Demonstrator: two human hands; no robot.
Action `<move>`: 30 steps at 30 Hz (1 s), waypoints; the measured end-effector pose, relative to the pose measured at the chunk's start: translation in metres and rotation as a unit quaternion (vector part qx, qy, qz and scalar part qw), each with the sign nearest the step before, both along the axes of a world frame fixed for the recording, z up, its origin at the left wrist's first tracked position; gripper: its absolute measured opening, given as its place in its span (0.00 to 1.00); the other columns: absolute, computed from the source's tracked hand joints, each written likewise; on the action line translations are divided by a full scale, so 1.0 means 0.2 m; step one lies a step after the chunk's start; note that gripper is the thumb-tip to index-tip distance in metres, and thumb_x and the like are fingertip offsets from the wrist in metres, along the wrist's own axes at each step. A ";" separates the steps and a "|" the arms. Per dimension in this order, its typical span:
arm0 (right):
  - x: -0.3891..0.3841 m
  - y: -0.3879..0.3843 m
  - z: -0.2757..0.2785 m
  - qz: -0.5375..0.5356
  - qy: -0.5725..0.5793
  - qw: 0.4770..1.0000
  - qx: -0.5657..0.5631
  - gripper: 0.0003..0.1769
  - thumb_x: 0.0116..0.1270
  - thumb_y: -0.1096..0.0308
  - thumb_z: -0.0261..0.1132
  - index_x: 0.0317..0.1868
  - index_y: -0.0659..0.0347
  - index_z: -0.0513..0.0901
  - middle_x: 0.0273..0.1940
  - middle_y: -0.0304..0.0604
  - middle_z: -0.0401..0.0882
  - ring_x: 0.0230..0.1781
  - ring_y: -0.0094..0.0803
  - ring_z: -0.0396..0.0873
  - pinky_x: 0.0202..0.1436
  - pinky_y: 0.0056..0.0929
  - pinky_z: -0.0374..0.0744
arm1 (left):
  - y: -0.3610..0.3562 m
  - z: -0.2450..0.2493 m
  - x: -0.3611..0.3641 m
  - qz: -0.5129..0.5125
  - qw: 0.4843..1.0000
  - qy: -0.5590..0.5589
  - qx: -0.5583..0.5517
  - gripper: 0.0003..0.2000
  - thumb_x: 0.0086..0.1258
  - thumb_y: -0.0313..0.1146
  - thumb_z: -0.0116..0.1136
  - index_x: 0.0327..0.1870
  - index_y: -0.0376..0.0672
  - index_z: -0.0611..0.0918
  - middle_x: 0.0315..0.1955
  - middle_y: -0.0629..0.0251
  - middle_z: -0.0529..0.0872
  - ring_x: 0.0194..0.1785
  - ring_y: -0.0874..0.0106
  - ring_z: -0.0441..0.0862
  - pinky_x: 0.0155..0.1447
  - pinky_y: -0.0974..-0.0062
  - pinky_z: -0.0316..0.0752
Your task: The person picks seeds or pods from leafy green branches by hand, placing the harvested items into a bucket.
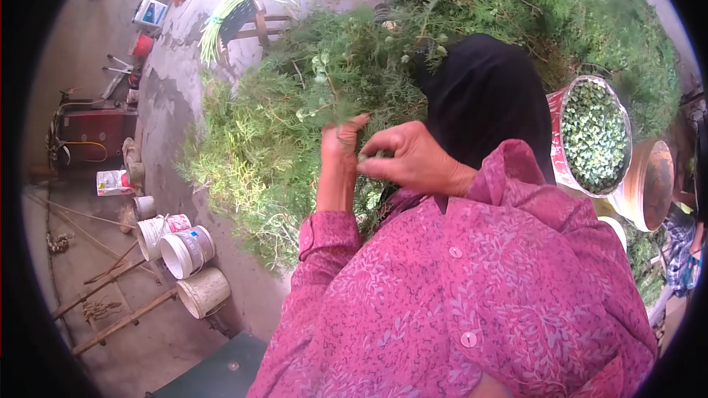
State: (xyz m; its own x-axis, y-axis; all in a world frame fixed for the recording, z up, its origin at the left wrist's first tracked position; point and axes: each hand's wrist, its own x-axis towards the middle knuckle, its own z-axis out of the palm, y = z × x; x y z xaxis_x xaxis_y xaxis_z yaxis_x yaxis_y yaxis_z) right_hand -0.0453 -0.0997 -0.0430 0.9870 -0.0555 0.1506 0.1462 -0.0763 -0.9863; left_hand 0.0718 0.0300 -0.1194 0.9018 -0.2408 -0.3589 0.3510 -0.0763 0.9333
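My left hand is raised over the heap of green branches, its fingers closed round a leafy sprig with small pale green cones. Close beside its wrist is my right hand, thumb and forefinger pinched on something small and green. A bucket full of small green cones stands to the right, past my dark-covered knee.
Several white buckets stand at the left near wooden poles. A brownish bucket touches the full one at the right. Long green stalks hang over a wooden stool. Part of another person shows at the right edge.
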 end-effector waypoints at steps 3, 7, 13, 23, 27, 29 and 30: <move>-0.03 -0.07 0.15 -0.016 -0.017 0.996 0.088 0.07 0.54 0.69 0.65 0.30 0.66 0.81 0.22 0.34 0.76 0.24 0.14 0.71 0.26 0.18 0.70 | -0.04 0.13 -0.01 -0.032 0.999 0.029 -0.011 0.06 0.55 0.27 0.60 0.33 0.39 0.78 0.23 0.66 0.80 0.22 0.73 0.77 0.25 0.78 0.74; -0.13 -0.47 0.23 -0.179 0.025 0.977 0.112 0.09 0.59 0.67 0.59 0.35 0.64 0.80 0.28 0.35 0.75 0.20 0.16 0.69 0.22 0.15 0.69 | 0.01 0.15 0.01 0.050 0.986 0.153 -0.046 0.10 0.52 0.22 0.59 0.36 0.34 0.77 0.28 0.58 0.82 0.26 0.66 0.81 0.29 0.69 0.80; -0.71 -1.10 0.09 -0.414 -0.054 0.834 0.360 0.13 0.59 0.70 0.62 0.44 0.68 0.76 0.24 0.32 0.71 0.16 0.13 0.60 0.14 0.12 0.60 | 0.11 0.11 0.06 0.072 0.980 0.172 -0.075 0.13 0.51 0.25 0.61 0.38 0.36 0.77 0.30 0.61 0.82 0.29 0.67 0.81 0.33 0.72 0.79; -1.29 -1.59 -0.44 -0.558 0.296 0.618 -0.467 0.25 0.58 0.49 0.57 0.49 0.58 0.78 0.43 0.46 0.79 0.45 0.36 0.76 0.54 0.31 0.69 | 0.08 0.27 -0.02 0.106 0.983 0.147 -0.005 0.15 0.51 0.24 0.63 0.41 0.38 0.76 0.33 0.62 0.82 0.33 0.68 0.80 0.37 0.71 0.77; -1.14 -1.58 -0.36 -0.574 0.229 0.748 -0.243 0.19 0.62 0.59 0.58 0.46 0.64 0.77 0.36 0.42 0.81 0.39 0.31 0.78 0.46 0.27 0.73 | 0.06 0.26 -0.08 0.047 0.998 0.044 -0.020 0.11 0.53 0.25 0.62 0.38 0.39 0.78 0.32 0.61 0.83 0.32 0.74 0.79 0.31 0.79 0.74; -1.00 -1.49 -0.25 -0.557 0.125 0.813 0.120 0.13 0.62 0.66 0.59 0.43 0.66 0.77 0.34 0.40 0.80 0.34 0.25 0.78 0.40 0.21 0.75 | 0.05 0.26 -0.10 -0.001 0.998 0.050 -0.036 0.14 0.52 0.25 0.63 0.41 0.41 0.77 0.36 0.61 0.83 0.36 0.73 0.78 0.35 0.78 0.72; -0.92 -1.42 -0.15 -0.524 0.073 0.830 0.175 0.10 0.63 0.69 0.60 0.42 0.66 0.76 0.34 0.41 0.80 0.31 0.22 0.77 0.36 0.18 0.76 | 0.06 0.26 -0.11 -0.038 0.997 0.041 -0.057 0.18 0.52 0.27 0.63 0.45 0.40 0.75 0.39 0.61 0.82 0.41 0.71 0.76 0.43 0.73 0.71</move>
